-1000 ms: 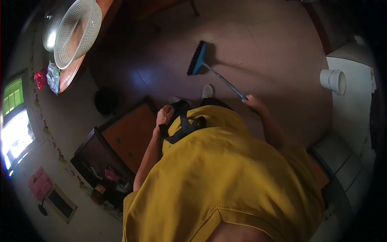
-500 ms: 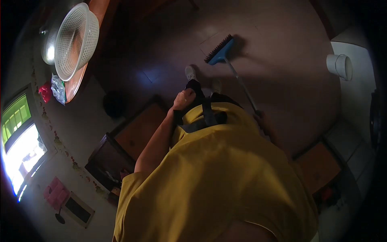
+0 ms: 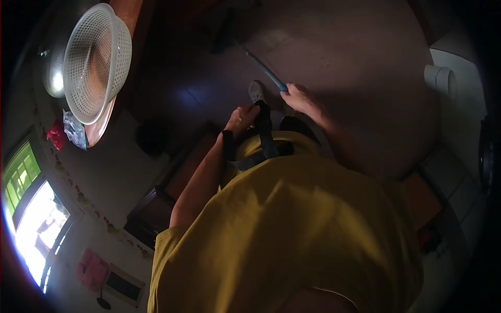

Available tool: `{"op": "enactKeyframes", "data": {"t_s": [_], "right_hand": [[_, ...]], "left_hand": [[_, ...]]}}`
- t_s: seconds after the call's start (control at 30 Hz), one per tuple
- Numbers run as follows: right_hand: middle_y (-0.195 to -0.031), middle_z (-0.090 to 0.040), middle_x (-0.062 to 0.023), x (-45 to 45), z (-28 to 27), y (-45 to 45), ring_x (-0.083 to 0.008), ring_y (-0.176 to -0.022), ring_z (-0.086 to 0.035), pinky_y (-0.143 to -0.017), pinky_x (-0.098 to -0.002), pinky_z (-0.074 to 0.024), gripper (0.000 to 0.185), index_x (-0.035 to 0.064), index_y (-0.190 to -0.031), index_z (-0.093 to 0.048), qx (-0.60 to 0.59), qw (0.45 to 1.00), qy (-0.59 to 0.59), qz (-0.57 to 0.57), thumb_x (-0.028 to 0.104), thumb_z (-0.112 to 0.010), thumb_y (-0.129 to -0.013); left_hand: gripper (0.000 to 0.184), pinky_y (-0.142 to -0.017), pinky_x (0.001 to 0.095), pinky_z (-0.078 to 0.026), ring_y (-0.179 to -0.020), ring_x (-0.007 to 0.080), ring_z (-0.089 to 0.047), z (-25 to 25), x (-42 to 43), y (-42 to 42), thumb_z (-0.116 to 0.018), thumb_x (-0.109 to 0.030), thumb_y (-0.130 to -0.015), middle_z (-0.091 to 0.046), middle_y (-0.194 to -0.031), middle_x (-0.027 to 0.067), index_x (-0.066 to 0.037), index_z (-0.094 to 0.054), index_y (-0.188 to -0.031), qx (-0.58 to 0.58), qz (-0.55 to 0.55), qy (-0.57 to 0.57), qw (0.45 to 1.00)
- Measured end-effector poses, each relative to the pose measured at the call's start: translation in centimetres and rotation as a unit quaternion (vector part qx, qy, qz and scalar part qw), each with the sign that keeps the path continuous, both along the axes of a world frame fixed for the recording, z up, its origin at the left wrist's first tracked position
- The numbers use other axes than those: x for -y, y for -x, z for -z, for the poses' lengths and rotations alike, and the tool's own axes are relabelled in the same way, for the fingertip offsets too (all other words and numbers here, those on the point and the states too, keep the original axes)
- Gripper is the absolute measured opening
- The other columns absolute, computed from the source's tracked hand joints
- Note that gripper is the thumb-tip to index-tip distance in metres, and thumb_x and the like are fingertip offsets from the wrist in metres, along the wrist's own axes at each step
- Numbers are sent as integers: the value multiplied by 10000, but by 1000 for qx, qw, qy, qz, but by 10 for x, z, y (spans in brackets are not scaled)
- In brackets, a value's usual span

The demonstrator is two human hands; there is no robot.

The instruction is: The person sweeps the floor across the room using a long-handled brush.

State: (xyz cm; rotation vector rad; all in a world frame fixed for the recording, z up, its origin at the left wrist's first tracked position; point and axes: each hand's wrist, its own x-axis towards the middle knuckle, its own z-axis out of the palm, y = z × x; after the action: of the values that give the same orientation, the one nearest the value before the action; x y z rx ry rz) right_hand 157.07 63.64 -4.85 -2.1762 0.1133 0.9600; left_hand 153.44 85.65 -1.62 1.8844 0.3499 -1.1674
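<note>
My right hand (image 3: 298, 98) is wrapped round the end of a blue and grey broom handle (image 3: 263, 68). The handle slopes up and left to the dark broom head (image 3: 224, 32), which lies in shadow on the floor (image 3: 339, 62). At my waist my left hand (image 3: 241, 119) is closed beside a black strap (image 3: 267, 142) and my dark trousers; what its fingers hold, if anything, is hidden. One light shoe (image 3: 255, 91) shows just above that hand.
On the wooden table (image 3: 131, 14) at upper left stands a white perforated basket (image 3: 94, 62), with clear plastic (image 3: 74, 129) and a red bag (image 3: 56, 135) nearby. A white bucket (image 3: 440, 79) is at the right. Dark furniture (image 3: 151, 211) stands lower left.
My right hand has swung forward and inward with the handle. The broom head has moved left and away into the shadow. My left hand stays closed near my waist.
</note>
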Motion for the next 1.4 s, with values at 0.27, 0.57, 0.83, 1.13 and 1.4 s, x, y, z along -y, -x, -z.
{"op": "enactKeyframes", "data": {"t_s": [0.27,0.57,0.83,1.13,1.4], "right_hand": [[-636,-575,-97,-32,40,-59,-166,-578,-562,-549,-308,-436,198,-22,-800,-597,-61,976,-152,144,171,-559,-785],[-533,-484,-46,116,49,102,-137,-425,-444,-398,-294,-355,333,82,-625,-530,-239,856,-128,439,328,-579,-843],[-657,-559,-67,202,-10,199,-153,-522,-523,-437,-314,-399,316,38,-782,-561,-256,864,-1,434,351,-575,-827],[-648,-551,-166,183,-44,211,-213,-532,-575,-468,-378,-446,256,-63,-817,-557,-121,950,0,288,190,-548,-774],[-615,-558,-142,182,12,148,-215,-485,-556,-430,-372,-437,246,-65,-809,-585,-78,961,-87,250,173,-571,-753]], "left_hand": [[358,-603,314,-453,-679,194,-582,13,-14,-76,-491,-337,-868,-580,-762,106,-11,-560,-999,117,209,118,964],[391,-640,345,-458,-704,202,-575,48,34,-71,-501,-365,-856,-592,-808,100,10,-577,-934,-53,139,109,983],[441,-714,353,-464,-792,224,-593,33,115,-52,-504,-368,-857,-615,-891,142,38,-581,-1009,15,253,131,958],[421,-731,278,-453,-828,164,-561,60,173,-12,-514,-341,-895,-574,-894,89,31,-538,-1091,-20,276,147,950],[433,-784,284,-453,-884,205,-561,15,185,-4,-521,-337,-900,-584,-984,124,31,-535,-1126,65,310,77,945]]}}
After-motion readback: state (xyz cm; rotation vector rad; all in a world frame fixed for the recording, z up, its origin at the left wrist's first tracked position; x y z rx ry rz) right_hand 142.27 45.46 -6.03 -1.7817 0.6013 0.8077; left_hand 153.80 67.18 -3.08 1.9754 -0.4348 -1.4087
